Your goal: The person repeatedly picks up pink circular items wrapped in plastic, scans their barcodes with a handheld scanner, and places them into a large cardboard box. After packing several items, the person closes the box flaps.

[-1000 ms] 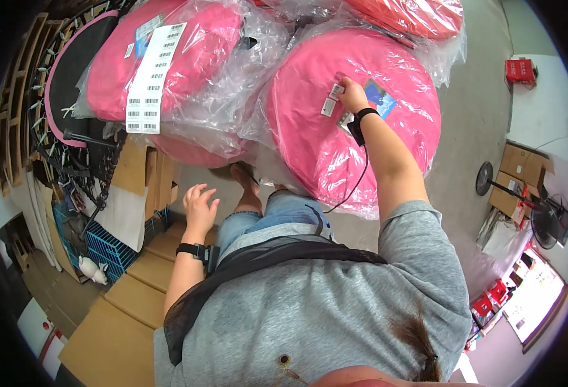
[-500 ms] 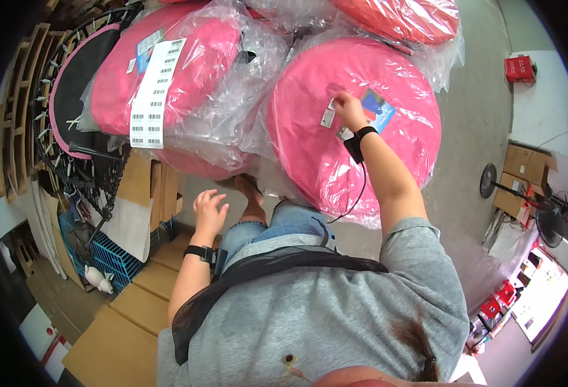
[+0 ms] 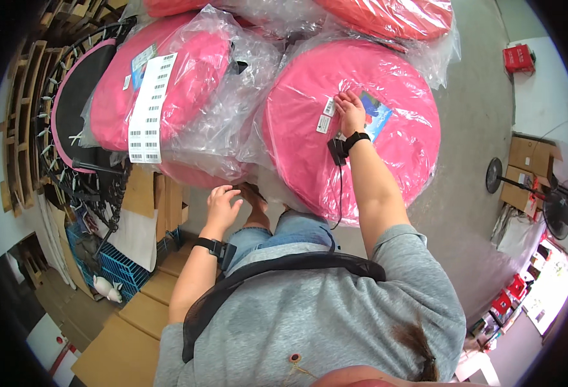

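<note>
My right hand [image 3: 350, 115] lies flattened with its fingers out on a large round pink pack [image 3: 297, 155] wrapped in clear plastic. Beside its fingertips are a small barcode label [image 3: 329, 106] and, just below that, a second white label [image 3: 323, 123]. A blue printed card [image 3: 379, 117] shows under the plastic to the right of this hand. My left hand [image 3: 222, 208] hovers empty below the packs, its fingers loosely apart. On another pink pack [image 3: 197, 71] at the left rests a long white sheet of barcode stickers [image 3: 147, 122]. Both wrists wear black straps.
More wrapped packs, one red [image 3: 400, 16], lie at the back. Left of them stand a small black trampoline [image 3: 84, 97] and wooden pallets [image 3: 22, 122]. Cardboard boxes [image 3: 119, 342] and a blue wire cage [image 3: 119, 261] are at lower left; a black fan [image 3: 558, 213] stands at the right.
My right hand has gone from a pinch at the label to lying flat, and the small barcode label now shows on the pack. My left hand has shifted slightly right.
</note>
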The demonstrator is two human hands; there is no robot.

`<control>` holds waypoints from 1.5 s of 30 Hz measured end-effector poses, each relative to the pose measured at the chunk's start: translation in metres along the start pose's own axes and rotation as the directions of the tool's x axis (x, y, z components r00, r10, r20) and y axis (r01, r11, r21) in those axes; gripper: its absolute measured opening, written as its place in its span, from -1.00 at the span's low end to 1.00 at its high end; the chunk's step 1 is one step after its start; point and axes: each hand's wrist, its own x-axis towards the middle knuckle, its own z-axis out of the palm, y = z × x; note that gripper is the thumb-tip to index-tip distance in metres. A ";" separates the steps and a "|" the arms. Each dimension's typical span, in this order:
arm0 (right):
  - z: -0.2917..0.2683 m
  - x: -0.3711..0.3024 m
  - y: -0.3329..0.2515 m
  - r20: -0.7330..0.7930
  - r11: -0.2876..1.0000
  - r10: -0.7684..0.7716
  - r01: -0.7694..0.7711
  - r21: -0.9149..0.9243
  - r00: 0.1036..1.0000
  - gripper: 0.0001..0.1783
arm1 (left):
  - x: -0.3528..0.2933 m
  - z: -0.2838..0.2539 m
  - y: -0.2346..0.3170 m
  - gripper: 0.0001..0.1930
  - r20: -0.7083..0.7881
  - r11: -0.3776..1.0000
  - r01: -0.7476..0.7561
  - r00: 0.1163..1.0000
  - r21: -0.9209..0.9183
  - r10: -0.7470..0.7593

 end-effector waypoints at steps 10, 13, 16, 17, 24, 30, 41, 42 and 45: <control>-0.054 -0.039 -0.032 0.112 0.972 0.064 -0.088 0.220 0.992 -0.56 | 0.083 0.074 0.013 -0.55 0.193 0.753 0.316 0.949 -0.578 -0.250; -0.093 -0.102 -0.072 -0.039 0.960 0.009 -0.020 -0.280 0.999 -0.61 | 0.122 0.089 0.032 -0.36 0.273 0.501 0.336 0.942 -0.797 -0.197; -0.175 -0.157 -0.083 -0.161 0.809 -0.293 0.154 -0.568 0.942 -0.64 | 0.148 0.105 0.051 -0.16 0.377 0.253 0.470 0.862 -0.846 -0.338; -0.178 -0.179 -0.089 -0.268 0.887 -0.301 0.166 -0.430 0.915 -0.69 | 0.155 0.110 0.056 -0.10 0.408 0.187 0.519 0.808 -0.834 -0.425; -0.210 -0.219 -0.073 -0.512 0.962 0.191 -0.263 -0.071 0.838 -0.49 | 0.145 0.072 0.086 -0.52 0.469 0.162 0.559 0.794 -0.813 -0.387; -0.250 -0.194 -0.047 -0.276 0.980 0.197 -0.198 0.026 0.941 -0.37 | 0.093 0.035 0.121 -0.68 0.526 0.010 0.528 0.847 -0.849 -0.071; -0.289 -0.242 -0.002 0.442 0.761 0.553 -0.644 0.078 0.707 -0.15 | -0.133 -0.062 0.172 -0.40 -0.125 0.111 -0.217 0.834 -0.970 0.538; -0.289 -0.252 0.007 0.433 0.776 0.542 -0.627 0.073 0.720 -0.15 | -0.157 -0.067 0.168 -0.41 -0.103 0.147 -0.230 0.806 -0.962 0.583; -0.274 -0.300 0.002 0.405 0.804 0.539 -0.594 0.013 0.739 -0.15 | -0.248 -0.076 0.157 -0.44 -0.116 0.091 -0.186 0.856 -0.978 0.504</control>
